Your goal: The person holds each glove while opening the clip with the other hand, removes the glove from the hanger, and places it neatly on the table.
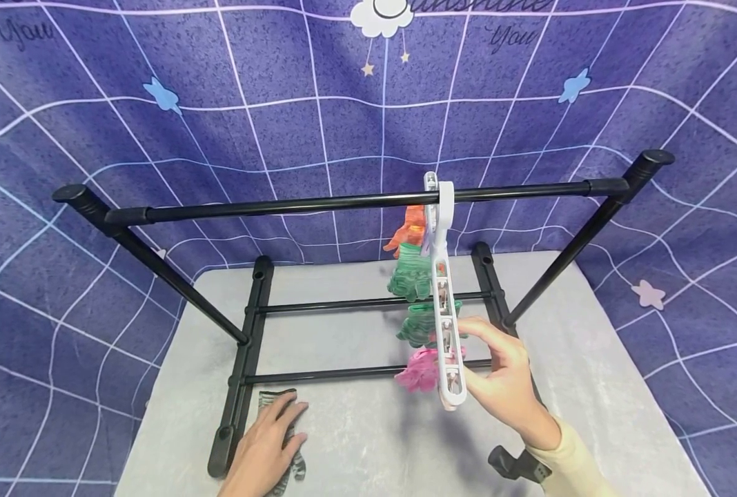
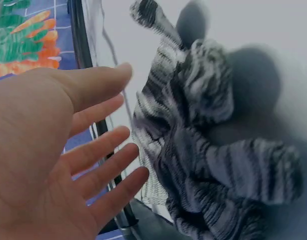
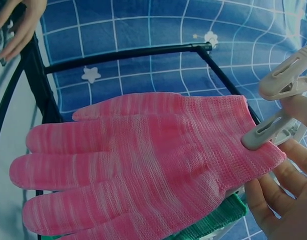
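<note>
From the rack's top bar hangs a white clip hanger, its long arm pointing toward me. My right hand is at its near end, thumb and fingers on either side of the arm. In the right wrist view, a clip bites the cuff of a pink knitted glove; a second clip beside it holds nothing. Behind hang green gloves and an orange glove. My left hand, fingers spread and loosely bent, is over a crumpled grey-and-black striped glove on the table.
A black rack stands on the light grey table, with a top bar, slanted side posts and two lower crossbars between its feet. A blue checked cloth hangs behind and at both sides.
</note>
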The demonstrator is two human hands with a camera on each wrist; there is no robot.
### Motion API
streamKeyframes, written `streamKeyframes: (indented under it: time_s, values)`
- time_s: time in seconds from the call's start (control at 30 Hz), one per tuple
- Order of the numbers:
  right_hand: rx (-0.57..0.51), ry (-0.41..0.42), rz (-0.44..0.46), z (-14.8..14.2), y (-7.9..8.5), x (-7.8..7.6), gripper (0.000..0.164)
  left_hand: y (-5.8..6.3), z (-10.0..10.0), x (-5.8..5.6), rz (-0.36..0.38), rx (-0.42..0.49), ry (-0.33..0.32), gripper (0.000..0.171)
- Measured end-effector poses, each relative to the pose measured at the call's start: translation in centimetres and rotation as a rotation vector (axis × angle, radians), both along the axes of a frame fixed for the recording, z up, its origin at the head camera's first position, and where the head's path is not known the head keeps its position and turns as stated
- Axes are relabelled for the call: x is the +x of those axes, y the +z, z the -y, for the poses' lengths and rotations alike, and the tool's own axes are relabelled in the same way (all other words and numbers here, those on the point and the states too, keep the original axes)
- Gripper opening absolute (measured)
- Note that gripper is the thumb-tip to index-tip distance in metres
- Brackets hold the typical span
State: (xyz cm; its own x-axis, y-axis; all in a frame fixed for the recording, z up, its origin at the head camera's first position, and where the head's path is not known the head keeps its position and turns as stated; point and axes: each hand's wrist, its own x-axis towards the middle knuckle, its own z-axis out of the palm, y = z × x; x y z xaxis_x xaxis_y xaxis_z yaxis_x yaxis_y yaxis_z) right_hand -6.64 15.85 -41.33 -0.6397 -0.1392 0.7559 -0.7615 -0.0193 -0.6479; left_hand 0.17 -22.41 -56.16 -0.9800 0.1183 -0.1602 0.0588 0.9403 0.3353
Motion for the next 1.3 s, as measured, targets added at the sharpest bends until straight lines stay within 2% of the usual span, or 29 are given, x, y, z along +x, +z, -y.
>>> streamKeyframes:
  time_s: [0.3, 0.47, 0.7, 1.1, 1.3]
  values:
    - [0.005, -0.003, 0.005, -0.1, -0.2, 0.0, 0.037, -1.0, 0.1, 0.1, 0.007, -0.005, 0.024, 0.058]
    - [-0.002, -0.002, 0.009, -0.2, -0.1, 0.0, 0.042, -1.0, 0.6, 0.0, 0.001, -0.009, 0.024, 0.059]
    - [-0.022, 0.005, -0.003, -0.2, 0.0, 0.0, 0.036, -1.0, 1.2, 0.0, 0.006, 0.002, 0.029, 0.06]
    - [-0.036, 0.054, -0.032, -0.3, -0.3, -0.1, 0.04, -1.1, 1.7, -0.1, 0.026, -0.003, 0.029, 0.062]
    - [-0.037, 0.038, -0.032, -0.3, -0.2, -0.2, 0.038, -1.0, 1.6, -0.1, 0.024, -0.003, 0.023, 0.062]
